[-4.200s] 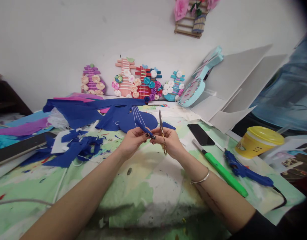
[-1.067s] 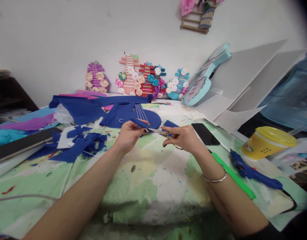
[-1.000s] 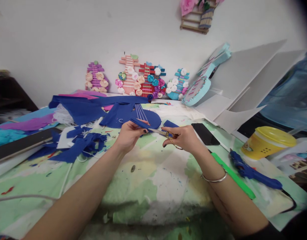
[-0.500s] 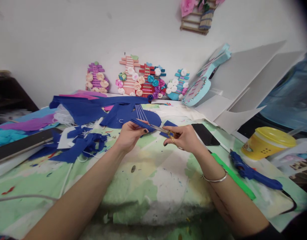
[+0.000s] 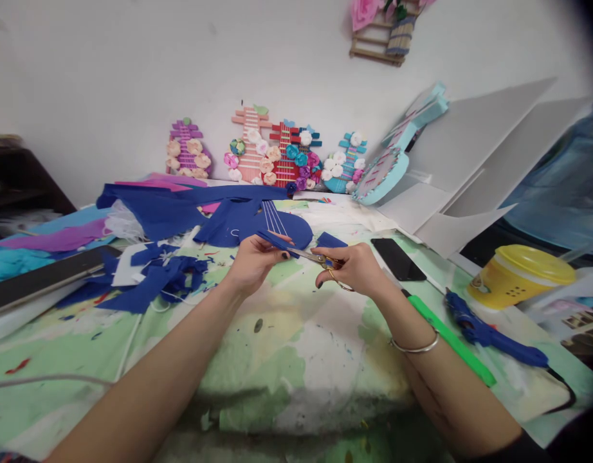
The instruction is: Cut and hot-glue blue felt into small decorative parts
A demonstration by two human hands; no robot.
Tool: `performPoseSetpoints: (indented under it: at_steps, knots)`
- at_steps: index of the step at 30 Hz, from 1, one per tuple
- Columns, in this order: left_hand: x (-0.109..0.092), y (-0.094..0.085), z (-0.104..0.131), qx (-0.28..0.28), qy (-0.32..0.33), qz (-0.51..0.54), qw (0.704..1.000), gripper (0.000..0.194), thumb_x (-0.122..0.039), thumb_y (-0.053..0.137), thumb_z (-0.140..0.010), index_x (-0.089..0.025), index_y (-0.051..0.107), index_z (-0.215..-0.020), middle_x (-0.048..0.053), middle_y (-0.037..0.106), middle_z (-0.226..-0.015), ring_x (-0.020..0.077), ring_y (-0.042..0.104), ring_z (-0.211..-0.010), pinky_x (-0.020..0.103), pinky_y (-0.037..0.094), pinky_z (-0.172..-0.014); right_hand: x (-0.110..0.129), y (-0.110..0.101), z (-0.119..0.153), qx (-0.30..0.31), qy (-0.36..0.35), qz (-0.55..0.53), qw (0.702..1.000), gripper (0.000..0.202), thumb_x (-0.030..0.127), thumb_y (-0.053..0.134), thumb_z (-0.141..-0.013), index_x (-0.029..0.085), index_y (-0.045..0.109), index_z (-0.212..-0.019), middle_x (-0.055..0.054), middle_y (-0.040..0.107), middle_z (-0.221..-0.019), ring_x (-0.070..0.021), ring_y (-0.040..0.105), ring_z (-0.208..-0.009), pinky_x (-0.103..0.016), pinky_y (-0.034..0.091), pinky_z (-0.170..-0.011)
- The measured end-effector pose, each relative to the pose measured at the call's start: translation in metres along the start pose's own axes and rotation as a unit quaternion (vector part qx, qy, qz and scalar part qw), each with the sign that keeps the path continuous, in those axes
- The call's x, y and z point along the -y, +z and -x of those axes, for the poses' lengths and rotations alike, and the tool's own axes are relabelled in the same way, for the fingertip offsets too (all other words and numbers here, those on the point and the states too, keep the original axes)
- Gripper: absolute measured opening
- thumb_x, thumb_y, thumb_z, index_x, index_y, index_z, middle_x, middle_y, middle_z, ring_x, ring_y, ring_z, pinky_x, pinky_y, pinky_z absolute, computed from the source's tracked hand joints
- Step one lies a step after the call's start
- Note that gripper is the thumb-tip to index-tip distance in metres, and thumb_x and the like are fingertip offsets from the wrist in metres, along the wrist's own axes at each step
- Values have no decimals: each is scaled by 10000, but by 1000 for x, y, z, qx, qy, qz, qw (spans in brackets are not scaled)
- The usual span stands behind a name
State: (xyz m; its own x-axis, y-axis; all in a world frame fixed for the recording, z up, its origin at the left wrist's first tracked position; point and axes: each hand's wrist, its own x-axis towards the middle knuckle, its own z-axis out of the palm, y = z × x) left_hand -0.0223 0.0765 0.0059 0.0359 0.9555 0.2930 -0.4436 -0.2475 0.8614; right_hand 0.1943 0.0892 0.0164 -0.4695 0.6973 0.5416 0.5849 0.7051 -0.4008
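Note:
Between the thumb and fingers of my left hand (image 5: 258, 260) is a small folded piece of blue paper (image 5: 273, 240). My right hand (image 5: 359, 270) grips gold-handled scissors (image 5: 320, 258), thumb and fingers in the loops. Their blades point left and meet the blue piece's right end; whether they are cutting it is too small to tell. Just behind my hands lies a blue guitar-shaped body (image 5: 248, 225) with white strings. A blue rectangle (image 5: 331, 240) rests on the table beyond my right hand.
Blue scraps (image 5: 161, 280) are heaped at the left beside a long black-topped device (image 5: 45, 283). On the right lie a black phone (image 5: 397, 259), a green cutter (image 5: 451, 341), a blue glue gun (image 5: 492, 334) and a yellow tub (image 5: 521, 276). Decorated guitars (image 5: 287, 154) line the wall.
The scissors have tilted slightly and their blades look more closed against the blue piece. Both hands stay in nearly the same place; the view has shifted very slightly.

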Motion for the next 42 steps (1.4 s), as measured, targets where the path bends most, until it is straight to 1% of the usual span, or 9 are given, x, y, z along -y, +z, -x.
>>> performPoseSetpoints:
  at_steps: [6,9,13,16,22,29,35,39,42]
  knots:
    - [1,1,-1,0,-1,0,1000,239,-91,821,-509,-136,730,-725,22,700,-661,100,611,-594,237,492,-626,3,1,1,-11,22,-14,1000,620,551,788,-556,180,737,-1050,46,492,-480,-76,291,-486,-213,317,-475]
    - [1,0,-1,-7,-3,3,1000,249,-95,826,-504,-137,729,-730,20,697,-646,104,612,-584,248,495,-634,5,0,1,-4,35,-44,998,621,547,779,-577,183,724,-1077,50,468,-478,-78,294,-487,-217,314,-480]
    - [0,1,-1,-10,-10,12,1000,267,-104,841,-476,-132,731,-718,28,704,-642,112,622,-594,241,491,-624,8,-2,0,14,50,-56,997,639,498,818,-541,189,716,-1091,54,469,-468,-76,322,-478,-215,314,-483]
    - [0,2,0,-11,-15,9,1000,269,-102,844,-463,-131,731,-705,34,711,-655,113,623,-599,239,489,-623,10,-1,0,12,45,-51,998,631,475,837,-518,194,725,-1072,54,474,-473,-77,326,-484,-213,316,-485]
    - [0,5,1,-16,-16,8,1000,269,-72,835,-429,-131,726,-668,26,705,-642,112,618,-597,247,490,-631,10,3,-1,4,24,-30,999,632,491,837,-506,189,735,-1052,60,463,-451,-74,291,-482,-214,302,-479]
    - [2,5,1,-28,-5,-5,1000,252,-56,814,-437,-131,716,-657,24,698,-638,116,618,-591,255,494,-625,6,6,-1,-8,8,3,1000,607,497,835,-503,184,751,-1017,45,532,-477,-75,273,-494,-215,302,-481]
    - [4,3,-1,-26,0,-2,1000,254,-71,817,-459,-130,714,-683,24,703,-644,110,627,-602,244,500,-643,7,5,1,-16,25,-9,1000,598,534,809,-531,181,754,-1010,39,515,-455,-79,282,-485,-216,313,-473]
    - [5,2,-1,-22,9,-7,1000,259,-81,824,-463,-135,715,-691,22,704,-660,114,628,-607,252,508,-646,10,5,1,10,48,-41,998,601,532,794,-568,189,734,-1057,48,492,-439,-74,318,-455,-211,320,-472]
    - [5,2,0,-18,9,-15,1000,273,-86,832,-451,-133,716,-694,24,703,-651,115,622,-594,253,509,-637,11,4,1,22,64,-48,997,618,521,801,-566,196,719,-1086,56,472,-435,-72,341,-447,-209,313,-469]
